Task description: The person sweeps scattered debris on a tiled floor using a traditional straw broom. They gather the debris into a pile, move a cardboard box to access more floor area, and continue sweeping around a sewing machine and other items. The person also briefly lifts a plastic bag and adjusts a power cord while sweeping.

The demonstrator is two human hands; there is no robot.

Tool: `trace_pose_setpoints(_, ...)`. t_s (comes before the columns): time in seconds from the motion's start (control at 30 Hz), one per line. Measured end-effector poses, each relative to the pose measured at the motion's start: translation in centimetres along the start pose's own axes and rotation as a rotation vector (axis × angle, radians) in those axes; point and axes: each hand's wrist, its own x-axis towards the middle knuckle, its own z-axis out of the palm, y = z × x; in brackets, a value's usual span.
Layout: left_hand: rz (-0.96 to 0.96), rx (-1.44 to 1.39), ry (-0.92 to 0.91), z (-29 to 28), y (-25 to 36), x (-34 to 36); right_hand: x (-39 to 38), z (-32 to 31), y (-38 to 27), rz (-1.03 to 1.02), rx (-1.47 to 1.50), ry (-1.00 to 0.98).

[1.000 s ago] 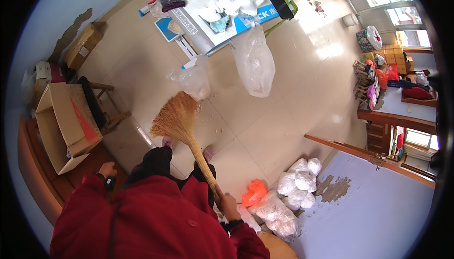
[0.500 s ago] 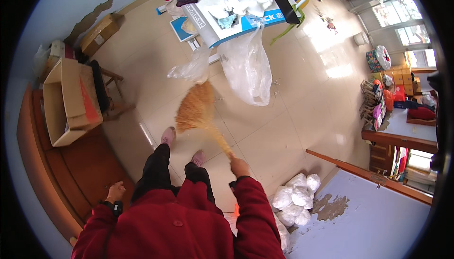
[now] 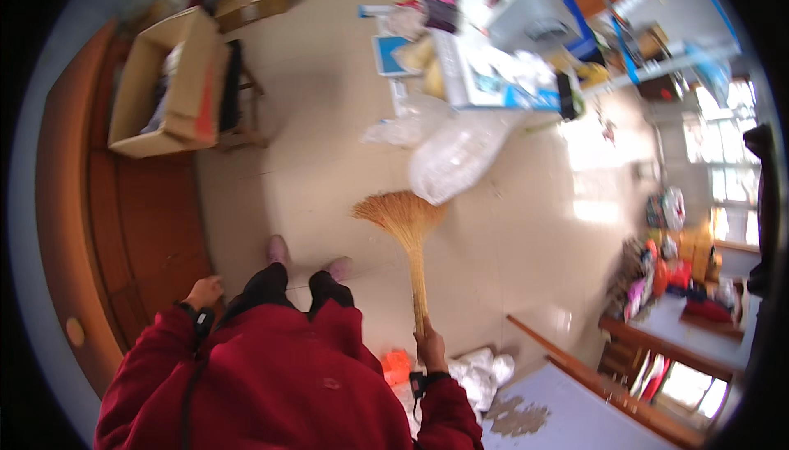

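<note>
Sweeping looks in hand: right hand [image 3: 431,350] has fingers wrapped round the broom [image 3: 413,240], bristles [image 3: 394,210] over the floor [image 3: 493,261]. Left hand [image 3: 204,291] left of broom, can't tell how its fingers stand. Next stroke probably needs bristles kept off the plastic bag [image 3: 460,158] just beyond; contact unclear. Swing room both sides of broom; table [image 3: 534,98] edge beyond it, door [image 3: 575,361] edge lower right.

broom [image 3: 416,261]: rough, matt straw | floor [image 3: 329,191]: smooth, glossy | carton [image 3: 200,76]: matt cardboard | bag [image 3: 456,161]: translucent plastic
</note>
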Motion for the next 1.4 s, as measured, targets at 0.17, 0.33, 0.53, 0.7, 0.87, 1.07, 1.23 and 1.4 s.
trace_pose_setpoints(0.17,-0.065,-0.248,0.209,-1.6,-5.7,1.7,-2.2,3.7,-6.4,-0.136,-0.055,-0.029)
trace_pose_setpoints(0.33,-0.266,-1.395,0.242,-9.4,-11.1,4.2,0.2,5.9,-14.6,-0.277,-0.297,-0.145)
trace_pose_setpoints(0.53,-0.245,-1.445,0.493,-22.6,-9.4,5.7,6.8,7.4,-24.3,-0.389,-0.491,-0.212)
trace_pose_setpoints(0.7,-0.149,-1.567,0.440,-28.9,-8.3,7.2,9.2,5.5,-27.5,-0.279,-0.602,-0.240)
trace_pose_setpoints(0.87,-0.274,-1.732,0.435,-30.2,-7.3,11.8,9.1,2.7,-28.4,-0.218,-0.483,-0.164)
trace_pose_setpoints(1.07,-0.278,-1.763,0.420,-31.6,-6.1,17.2,11.1,0.3,-27.6,-0.163,-0.224,-0.156)
trace_pose_setpoints(1.23,-0.443,-1.749,0.550,-32.2,-5.3,20.2,15.7,-1.9,-30.3,-0.101,-0.126,-0.293)
trace_pose_setpoints(1.4,-0.468,-1.711,0.485,-32.1,-6.7,22.0,19.1,-6.9,-38.0,-0.076,0.151,-0.404)
